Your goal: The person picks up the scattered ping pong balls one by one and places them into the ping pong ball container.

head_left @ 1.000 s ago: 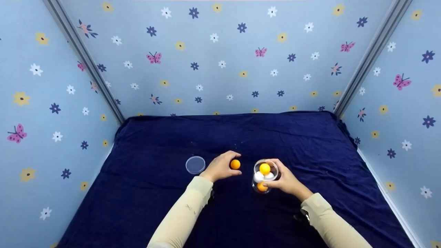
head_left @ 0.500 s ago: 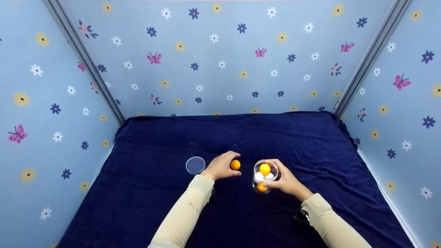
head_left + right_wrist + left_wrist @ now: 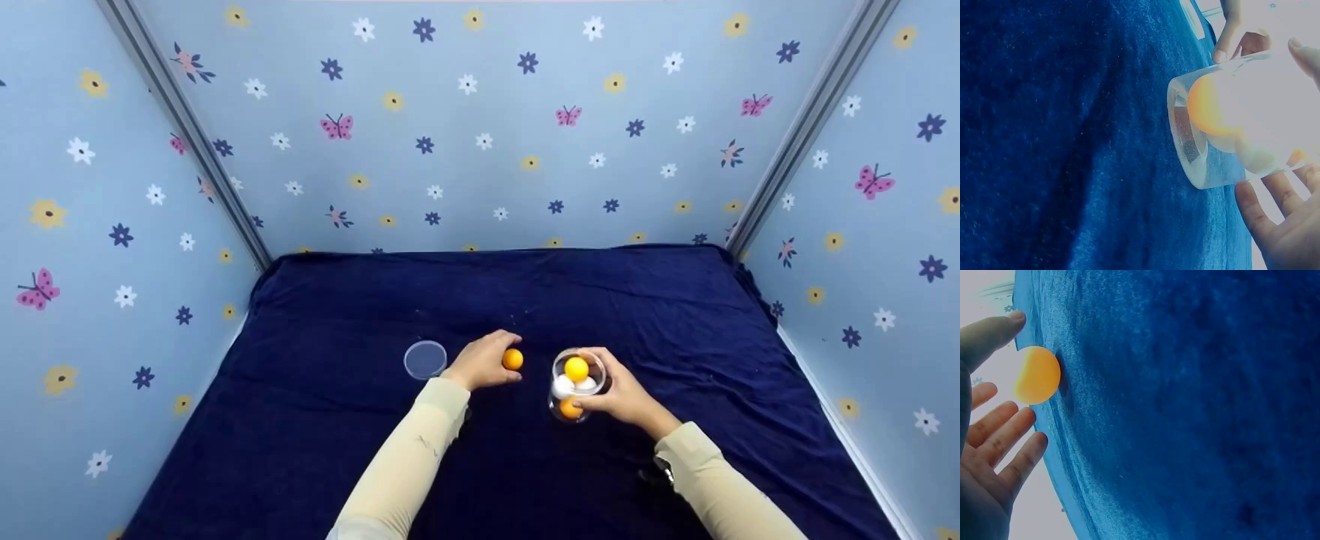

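An orange ball (image 3: 513,359), like a table tennis ball, rests on the dark blue cloth. My left hand (image 3: 484,361) is around it, thumb and fingers spread on either side. In the left wrist view a gap shows between the ball (image 3: 1037,375) and the fingertips (image 3: 1040,439). With my right hand (image 3: 619,386) I hold a clear plastic jar (image 3: 556,409) round its upper part, its open mouth facing up. Inside sit orange balls (image 3: 576,368) and white balls (image 3: 562,387). Glare washes out much of the jar (image 3: 1202,179) in the right wrist view.
A round clear lid (image 3: 425,360) lies on the cloth left of my left hand. The dark blue cloth (image 3: 337,450) covers the table with shallow folds. Flowered blue walls (image 3: 480,127) with grey corner posts enclose the back and both sides.
My left hand and forearm have shifted very slightly to the right by the loose orange ball. The jar, the right hand and the lid stay as they were.
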Tool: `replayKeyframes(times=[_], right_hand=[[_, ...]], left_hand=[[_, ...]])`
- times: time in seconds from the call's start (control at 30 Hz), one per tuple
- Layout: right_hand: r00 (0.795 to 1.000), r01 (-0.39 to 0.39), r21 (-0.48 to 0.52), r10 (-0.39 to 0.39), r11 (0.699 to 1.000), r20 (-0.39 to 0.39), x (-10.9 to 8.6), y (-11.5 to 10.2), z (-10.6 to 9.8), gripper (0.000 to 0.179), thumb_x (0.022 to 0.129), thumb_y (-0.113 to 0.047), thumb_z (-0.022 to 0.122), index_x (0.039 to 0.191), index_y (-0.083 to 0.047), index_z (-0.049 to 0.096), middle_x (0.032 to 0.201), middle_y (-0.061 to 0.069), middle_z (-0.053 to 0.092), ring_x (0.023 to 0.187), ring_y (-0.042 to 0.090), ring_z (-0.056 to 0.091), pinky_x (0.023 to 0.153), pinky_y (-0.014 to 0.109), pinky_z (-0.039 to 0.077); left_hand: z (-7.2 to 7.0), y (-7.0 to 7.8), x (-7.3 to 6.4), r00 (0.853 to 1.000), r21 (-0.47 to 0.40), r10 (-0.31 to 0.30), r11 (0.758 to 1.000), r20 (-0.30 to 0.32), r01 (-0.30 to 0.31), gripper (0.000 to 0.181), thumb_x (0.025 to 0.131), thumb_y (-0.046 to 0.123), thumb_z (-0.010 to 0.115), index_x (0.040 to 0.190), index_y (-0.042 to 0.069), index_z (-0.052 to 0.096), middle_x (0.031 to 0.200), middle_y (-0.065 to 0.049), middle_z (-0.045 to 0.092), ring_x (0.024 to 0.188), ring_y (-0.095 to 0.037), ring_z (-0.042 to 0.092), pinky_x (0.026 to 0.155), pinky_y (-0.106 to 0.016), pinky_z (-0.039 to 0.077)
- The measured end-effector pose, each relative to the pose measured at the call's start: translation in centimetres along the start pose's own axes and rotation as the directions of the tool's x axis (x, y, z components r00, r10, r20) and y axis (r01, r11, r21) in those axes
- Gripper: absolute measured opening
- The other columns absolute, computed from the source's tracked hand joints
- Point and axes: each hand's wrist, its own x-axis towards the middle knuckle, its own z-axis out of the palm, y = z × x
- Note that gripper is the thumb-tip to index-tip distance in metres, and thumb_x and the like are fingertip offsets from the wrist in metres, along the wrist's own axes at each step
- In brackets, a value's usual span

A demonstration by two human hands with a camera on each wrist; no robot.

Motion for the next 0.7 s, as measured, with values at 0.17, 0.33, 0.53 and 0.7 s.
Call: replayKeyframes(times=[0.17, 0.33, 0.53, 0.7], right_hand=[[1.0, -0.007, -0.015, 0.007, 1.0, -0.001, 0.0, 0.0, 0.0, 0.08, 0.074, 0.004, 0.096, 0.142, 0.006, 0.054, 0.139, 0.03, 0.065, 0.119, 0.013, 0.07, 0.1, 0.021, 0.056], [1.0, -0.014, -0.029, 0.014, 0.999, -0.007, 0.0, 0.0, 0.0, 0.08, 0.075, 0.003, 0.096, 0.142, 0.005, 0.054, 0.14, 0.028, 0.065, 0.118, 0.013, 0.071, 0.099, 0.021, 0.056], [1.0, -0.006, -0.035, 0.006, 0.999, -0.005, 0.0, 0.1, -0.1, 0.079, 0.075, 0.004, 0.096, 0.142, 0.006, 0.054, 0.141, 0.029, 0.065, 0.12, 0.017, 0.07, 0.101, 0.02, 0.055], [1.0, -0.012, -0.044, 0.012, 0.999, -0.006, 0.0, 0.1, -0.1, 0.079, 0.075, 0.003, 0.096, 0.142, 0.006, 0.054, 0.14, 0.029, 0.065, 0.12, 0.021, 0.071, 0.101, 0.02, 0.055]], left_hand=[[0.3, -0.4, 0.3, 1.0, -0.022, 0.014, 1.0, 0.0, -0.014, 0.066, 0.085, 0.028, 0.09, 0.143, 0.007, 0.066, 0.142, -0.011, 0.07, 0.129, -0.032, 0.069, 0.109, -0.05, 0.056], [3.7, -4.0, 2.2, 0.998, 0.004, 0.048, 0.999, -0.029, -0.048, 0.065, 0.085, 0.032, 0.089, 0.142, 0.01, 0.067, 0.138, -0.009, 0.072, 0.125, -0.03, 0.07, 0.105, -0.048, 0.057], [7.0, -7.0, 3.8, 0.997, 0.055, 0.073, 0.996, -0.038, -0.071, 0.067, 0.084, 0.039, 0.089, 0.143, 0.014, 0.068, 0.134, -0.004, 0.074, 0.121, -0.026, 0.072, 0.103, -0.045, 0.059], [6.8, -6.5, 3.6, 0.996, 0.057, 0.08, 0.995, -0.04, -0.077, 0.061, 0.085, 0.036, 0.089, 0.138, 0.013, 0.07, 0.128, -0.005, 0.076, 0.115, -0.026, 0.072, 0.101, -0.044, 0.059]])
